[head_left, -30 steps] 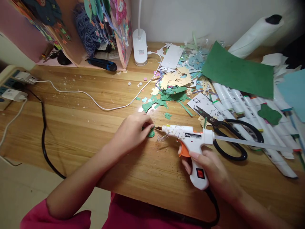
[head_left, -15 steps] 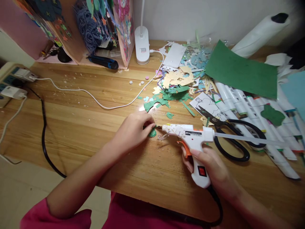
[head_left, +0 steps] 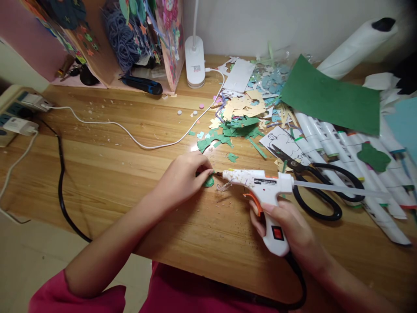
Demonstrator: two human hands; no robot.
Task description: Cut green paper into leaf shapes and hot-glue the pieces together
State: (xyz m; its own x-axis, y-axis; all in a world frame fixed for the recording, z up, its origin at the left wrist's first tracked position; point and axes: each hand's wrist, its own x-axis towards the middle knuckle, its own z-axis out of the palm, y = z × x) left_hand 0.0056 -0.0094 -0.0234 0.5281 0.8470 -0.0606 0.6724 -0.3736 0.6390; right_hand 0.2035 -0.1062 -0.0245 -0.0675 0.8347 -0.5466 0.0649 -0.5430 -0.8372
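Note:
My right hand [head_left: 286, 224] is wrapped round the grip of a white hot glue gun [head_left: 270, 189], with a finger at its orange trigger. A clear glue stick [head_left: 335, 188] sticks out of the gun's back end. My left hand [head_left: 187, 176] pinches a small green paper piece [head_left: 209, 181], much of it hidden by the fingers. The gun's nozzle meets the paper's edge near the fingertips; whether it touches cannot be made out. Thin strings of glue hang under the nozzle.
Black-handled scissors [head_left: 321, 187] lie right of the gun, by white markers [head_left: 345, 152] and a green sheet [head_left: 332, 95]. Paper scraps [head_left: 243, 106] are heaped behind. A white cable [head_left: 146, 148] crosses the table to a power strip [head_left: 9, 104]. A utility knife [head_left: 141, 84] lies at a pink box.
Almost nothing differs. Both hands, the glue gun and the green paper piece keep their places, with only a very slight shift of the whole view.

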